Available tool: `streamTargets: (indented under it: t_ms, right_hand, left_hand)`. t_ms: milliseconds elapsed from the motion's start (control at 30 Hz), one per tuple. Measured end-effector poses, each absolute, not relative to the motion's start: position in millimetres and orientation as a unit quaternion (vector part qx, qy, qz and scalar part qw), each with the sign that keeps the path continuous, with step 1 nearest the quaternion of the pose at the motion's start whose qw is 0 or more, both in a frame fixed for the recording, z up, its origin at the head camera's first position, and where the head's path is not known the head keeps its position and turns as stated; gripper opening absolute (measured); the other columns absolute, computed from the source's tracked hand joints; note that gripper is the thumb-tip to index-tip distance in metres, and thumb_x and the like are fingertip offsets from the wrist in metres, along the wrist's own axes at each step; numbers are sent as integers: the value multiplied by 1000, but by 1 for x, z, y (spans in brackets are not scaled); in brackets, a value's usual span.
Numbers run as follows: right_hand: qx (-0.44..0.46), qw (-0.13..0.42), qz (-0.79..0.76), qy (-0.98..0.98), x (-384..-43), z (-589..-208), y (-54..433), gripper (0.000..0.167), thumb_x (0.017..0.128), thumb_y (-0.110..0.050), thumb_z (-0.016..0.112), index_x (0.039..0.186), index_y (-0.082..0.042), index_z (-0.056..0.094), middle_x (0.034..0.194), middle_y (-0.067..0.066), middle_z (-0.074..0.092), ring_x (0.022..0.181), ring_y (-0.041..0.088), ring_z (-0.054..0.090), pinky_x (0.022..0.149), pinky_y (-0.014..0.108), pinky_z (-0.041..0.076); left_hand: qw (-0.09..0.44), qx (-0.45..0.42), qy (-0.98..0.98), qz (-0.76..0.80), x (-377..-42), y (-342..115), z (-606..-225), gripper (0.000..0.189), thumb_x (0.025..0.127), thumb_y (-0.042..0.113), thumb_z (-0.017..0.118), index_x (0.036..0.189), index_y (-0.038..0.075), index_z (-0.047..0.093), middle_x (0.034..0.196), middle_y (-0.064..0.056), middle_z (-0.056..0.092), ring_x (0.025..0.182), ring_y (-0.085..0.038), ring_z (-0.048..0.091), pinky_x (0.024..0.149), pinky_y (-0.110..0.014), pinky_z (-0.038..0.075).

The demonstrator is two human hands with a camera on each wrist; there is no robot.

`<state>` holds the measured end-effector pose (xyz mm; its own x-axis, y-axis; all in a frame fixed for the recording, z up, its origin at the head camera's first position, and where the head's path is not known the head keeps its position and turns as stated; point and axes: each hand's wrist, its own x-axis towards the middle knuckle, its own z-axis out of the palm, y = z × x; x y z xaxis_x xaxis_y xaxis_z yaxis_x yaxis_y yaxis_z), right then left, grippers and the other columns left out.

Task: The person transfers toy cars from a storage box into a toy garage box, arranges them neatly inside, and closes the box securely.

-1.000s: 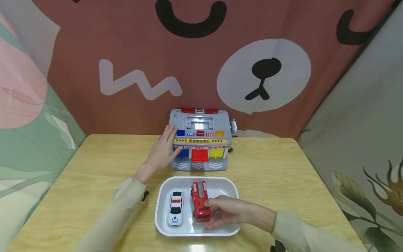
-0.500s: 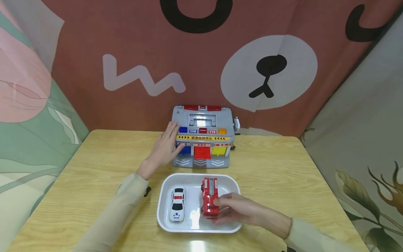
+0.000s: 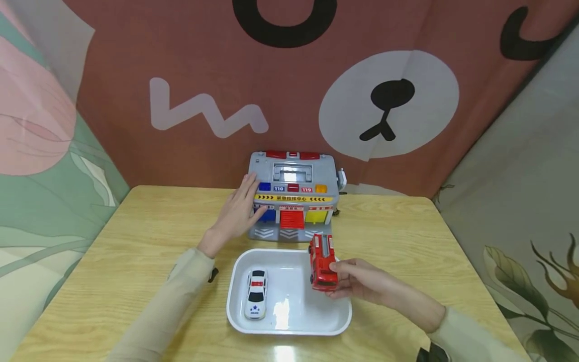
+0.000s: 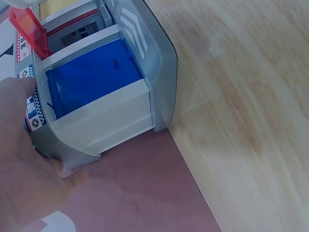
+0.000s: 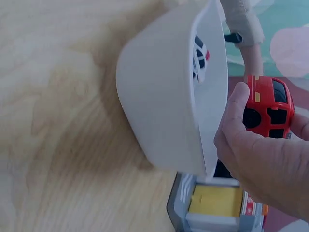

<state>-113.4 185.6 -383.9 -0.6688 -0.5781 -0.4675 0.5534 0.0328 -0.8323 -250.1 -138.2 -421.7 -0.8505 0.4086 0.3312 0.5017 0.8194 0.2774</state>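
My right hand pinches a red toy fire truck between thumb and fingers, held up over the right part of the white tray. The right wrist view shows the truck's cab between the fingertips. Flat against the left side of a grey toy emergency station lies my left hand, its fingers straight. The left wrist view shows the station's blue door shut and its red door tilted outward, with an opening behind. A white toy police car lies in the tray's left half.
The station stands at the back of the wooden table, close to a brown curtain with a bear print. Directly in front of it sits the tray. A white piece sticks out from the station's right side.
My right hand has lifted the fire truck from the tray and carried it right and toward the station. The left hand stays at the station's side. The head view has shifted slightly.
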Motion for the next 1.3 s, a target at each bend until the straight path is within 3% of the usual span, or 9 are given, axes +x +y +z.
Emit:
streamTargets:
  t_ms: [467,767,1033,1300]
  right_hand:
    - [23,375,-683,626,-148,-387,214,46,99,-24,51,126,13,46,104,14,69,90,22,65,86,33,54]
    - [73,353,-696,622,-169,-396,227,51,100,-26,49,134,10,36,104,12,65,94,23,62,88,34,53]
    - [107,339,-709,608,-183,-409,238,45,99,-24,48,131,5,36,101,12,61,91,23,61,86,32,53]
    - [80,341,-681,643,-191,-427,228,33,97,-20,50,115,8,51,94,10,65,87,19,64,86,33,53]
  left_hand:
    - [121,-238,-947,-177,-252,-139,-420,77,98,46,50,153,2,20,161,-11,6,147,-26,1,111,-55,24]
    - [125,-238,-946,-183,-252,-139,-420,76,97,45,51,153,3,21,161,-11,6,147,-25,0,111,-55,24]
    - [125,-239,-946,-180,-253,-138,-420,77,97,46,51,153,3,21,162,-9,5,147,-24,0,112,-54,23]
    - [128,-241,-946,-177,-252,-138,-422,77,97,46,51,153,2,21,161,-11,5,147,-26,2,111,-55,24]
